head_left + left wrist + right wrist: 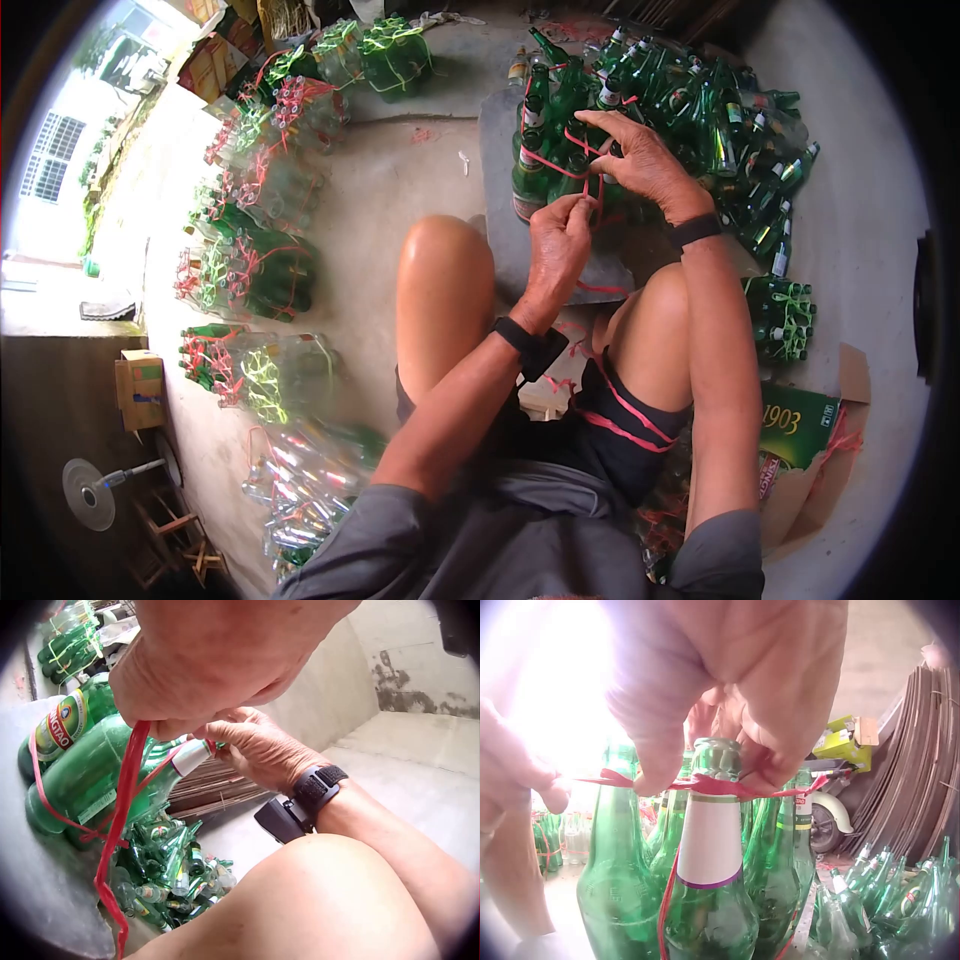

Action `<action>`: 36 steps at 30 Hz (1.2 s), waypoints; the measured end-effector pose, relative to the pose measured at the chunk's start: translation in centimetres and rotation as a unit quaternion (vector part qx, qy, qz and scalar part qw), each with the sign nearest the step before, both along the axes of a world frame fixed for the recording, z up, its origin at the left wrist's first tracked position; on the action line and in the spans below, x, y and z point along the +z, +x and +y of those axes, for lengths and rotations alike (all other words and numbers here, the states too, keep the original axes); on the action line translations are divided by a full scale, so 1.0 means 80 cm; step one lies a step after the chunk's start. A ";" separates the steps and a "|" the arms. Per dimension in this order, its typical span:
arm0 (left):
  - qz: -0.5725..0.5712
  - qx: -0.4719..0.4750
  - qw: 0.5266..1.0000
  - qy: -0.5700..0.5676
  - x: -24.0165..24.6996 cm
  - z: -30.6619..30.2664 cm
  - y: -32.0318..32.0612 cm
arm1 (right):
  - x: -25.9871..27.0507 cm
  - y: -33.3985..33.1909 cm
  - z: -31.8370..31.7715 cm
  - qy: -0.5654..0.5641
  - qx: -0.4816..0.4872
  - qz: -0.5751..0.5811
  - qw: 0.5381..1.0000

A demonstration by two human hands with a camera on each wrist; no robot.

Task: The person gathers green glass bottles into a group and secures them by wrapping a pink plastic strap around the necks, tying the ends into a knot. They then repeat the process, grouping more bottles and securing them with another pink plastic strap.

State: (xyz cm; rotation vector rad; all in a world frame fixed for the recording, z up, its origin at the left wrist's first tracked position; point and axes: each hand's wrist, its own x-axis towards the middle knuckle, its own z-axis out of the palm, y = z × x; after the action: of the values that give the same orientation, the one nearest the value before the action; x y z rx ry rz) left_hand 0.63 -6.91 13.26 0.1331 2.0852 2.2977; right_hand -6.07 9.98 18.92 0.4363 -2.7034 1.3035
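A bundle of green glass bottles [535, 180] stands upright on a grey sheet [500, 130], with red plastic string [120, 825] looped round it. My left hand [558, 245] pinches the string at the near side of the bundle, and a loose end hangs below that hand in the left wrist view. The right hand [650, 165] reaches over the bottle tops. Its thumb and fingers straddle the neck of a white-collared bottle [711, 847], holding the string against it. Some of the right fingers are hidden behind the neck.
Loose green bottles [700, 110] lie heaped beyond and right of the bundle. Tied bottle bundles [275, 265] line the left side. A torn green carton [795, 425] sits at the right, a fan [90, 495] at the lower left. The person's bare knees [445, 270] flank the work.
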 end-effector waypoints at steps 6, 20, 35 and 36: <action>-0.106 -0.103 0.989 0.016 0.029 -0.024 -0.007 | -0.009 -0.004 0.005 0.032 0.003 0.016 0.999; -0.069 -0.057 0.993 -0.075 0.039 -0.026 -0.035 | -0.010 -0.005 0.009 0.005 0.019 -0.004 1.000; 0.082 -0.065 0.981 -0.163 0.036 -0.030 -0.037 | -0.014 -0.007 0.000 -0.031 -0.028 -0.004 0.999; 0.095 -0.057 0.982 -0.152 0.035 -0.030 -0.035 | -0.018 -0.010 0.000 -0.019 -0.027 0.024 0.999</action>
State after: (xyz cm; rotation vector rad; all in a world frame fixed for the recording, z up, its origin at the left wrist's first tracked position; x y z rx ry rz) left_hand -2.19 -9.28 16.09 0.4638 2.4180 1.9438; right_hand -6.83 9.96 17.44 0.3828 -2.6268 1.3107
